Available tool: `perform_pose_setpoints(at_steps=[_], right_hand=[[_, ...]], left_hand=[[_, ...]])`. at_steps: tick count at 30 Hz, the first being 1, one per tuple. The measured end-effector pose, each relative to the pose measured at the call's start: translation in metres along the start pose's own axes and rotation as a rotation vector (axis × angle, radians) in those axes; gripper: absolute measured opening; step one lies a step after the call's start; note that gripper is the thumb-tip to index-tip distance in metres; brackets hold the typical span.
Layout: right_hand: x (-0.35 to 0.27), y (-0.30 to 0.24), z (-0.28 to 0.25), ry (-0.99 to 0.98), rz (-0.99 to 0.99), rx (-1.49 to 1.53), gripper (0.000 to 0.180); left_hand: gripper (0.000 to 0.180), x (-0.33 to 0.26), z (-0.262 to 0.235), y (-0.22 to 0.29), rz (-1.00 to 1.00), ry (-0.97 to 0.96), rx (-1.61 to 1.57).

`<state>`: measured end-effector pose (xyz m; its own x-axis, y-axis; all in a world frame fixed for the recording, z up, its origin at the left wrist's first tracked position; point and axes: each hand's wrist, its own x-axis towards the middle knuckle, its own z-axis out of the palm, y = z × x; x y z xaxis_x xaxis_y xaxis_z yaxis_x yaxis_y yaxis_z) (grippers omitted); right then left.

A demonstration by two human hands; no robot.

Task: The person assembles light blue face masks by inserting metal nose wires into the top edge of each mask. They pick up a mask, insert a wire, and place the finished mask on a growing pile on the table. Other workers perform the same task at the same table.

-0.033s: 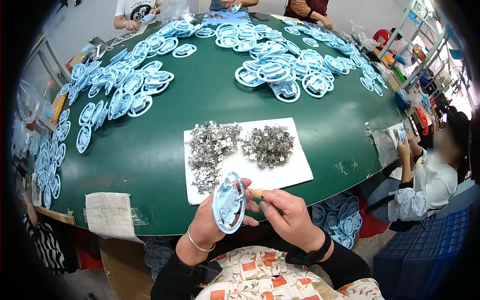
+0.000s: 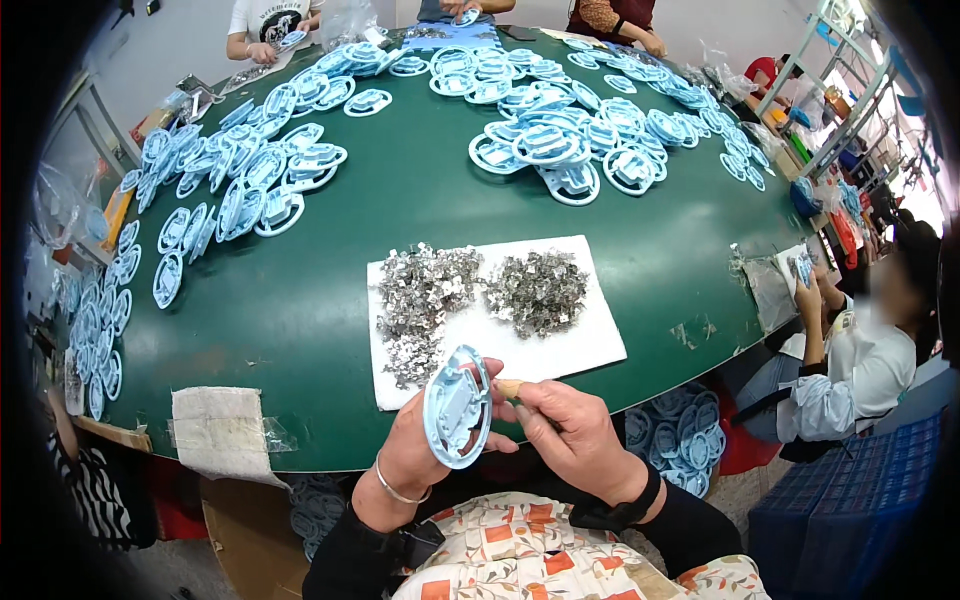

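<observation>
My left hand (image 2: pixel 412 455) holds a light blue oval plastic part (image 2: pixel 457 407) upright at the near edge of the green table (image 2: pixel 300 310). My right hand (image 2: pixel 572 432) is just to its right. Its fingers pinch a small tan piece (image 2: pixel 508 388) against the part's edge; what the piece is I cannot tell. Just beyond my hands lies a white sheet (image 2: pixel 590 345). It carries two heaps of small shiny metal clips, one on the left (image 2: pixel 420 300) and one on the right (image 2: pixel 537 290).
Many more blue oval parts lie spread along the table's left side (image 2: pixel 250 190) and far side (image 2: pixel 560 140). A white taped patch (image 2: pixel 215 430) sits at the near left edge. Other people work at the far edge, and a person (image 2: pixel 860 350) sits at the right.
</observation>
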<state>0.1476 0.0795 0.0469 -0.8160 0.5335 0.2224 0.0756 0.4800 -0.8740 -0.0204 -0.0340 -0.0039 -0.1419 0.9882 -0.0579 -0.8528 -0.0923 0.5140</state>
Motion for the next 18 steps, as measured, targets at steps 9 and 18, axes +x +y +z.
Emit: perform_pose_setpoints(at_steps=[9,18], right_hand=[[0.005,-0.004,0.007,-0.086,-0.165,-0.196,0.038],[0.000,-0.018,0.001,-0.061,-0.096,0.069,0.039]], left_hand=[[0.046,0.000,0.005,-0.001,0.003,-0.041,-0.060],[0.046,0.007,0.007,-0.008,-0.019,0.120,0.067]])
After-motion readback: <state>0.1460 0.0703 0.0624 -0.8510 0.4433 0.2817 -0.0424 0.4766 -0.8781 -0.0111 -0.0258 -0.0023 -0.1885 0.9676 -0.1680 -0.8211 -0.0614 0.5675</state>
